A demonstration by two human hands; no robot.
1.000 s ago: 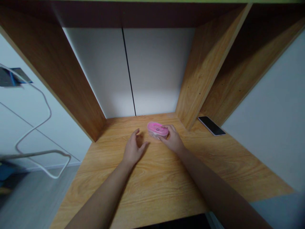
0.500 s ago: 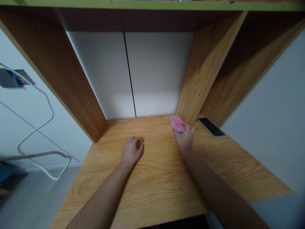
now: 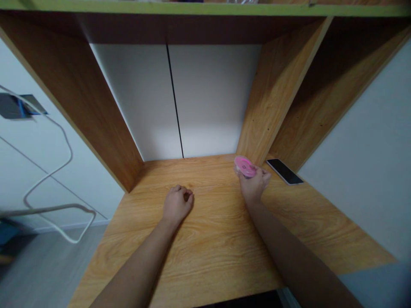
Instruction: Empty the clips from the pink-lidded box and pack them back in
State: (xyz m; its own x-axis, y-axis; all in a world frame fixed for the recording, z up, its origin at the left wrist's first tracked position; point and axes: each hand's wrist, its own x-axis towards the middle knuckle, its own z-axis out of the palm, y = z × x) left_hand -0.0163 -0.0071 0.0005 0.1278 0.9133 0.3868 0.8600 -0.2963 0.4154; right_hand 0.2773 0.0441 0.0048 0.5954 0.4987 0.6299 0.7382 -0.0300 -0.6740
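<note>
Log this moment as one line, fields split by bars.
left hand: loosely curled, nothing visibly held | right hand: gripping pink-lidded container | smartphone: flat on wooden desktop, right of container

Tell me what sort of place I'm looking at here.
Probably a desk nook, perhaps in a home: a wood-grain desktop beneath a green-edged shelf, and a phone lying toward the desktop's right side.

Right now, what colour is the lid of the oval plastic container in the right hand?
Pink lid, best in the head view.

Head cam, fwd/down, nr desk point(image 3: 212, 244)
</note>
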